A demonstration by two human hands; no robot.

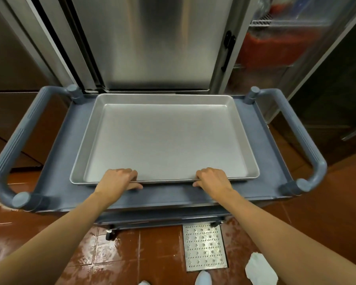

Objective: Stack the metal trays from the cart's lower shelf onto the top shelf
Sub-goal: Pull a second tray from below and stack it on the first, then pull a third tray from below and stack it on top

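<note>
My arms are bare, no sleeves, watch or rings. My left hand [119,179] and right hand [213,179] wear no gloves. Below the drain grate [203,246], my shoes [202,278] are pale.

Bright, even indoor light from above. Soft glare streaks the steel door [152,38] and glints off the wet red floor tiles [148,254]. The tray [164,136] shows a pale, shadowless sheen. Wide-angle distortion bends the cart handles [14,145] outward; the edges and corners look slightly blurred.
</note>
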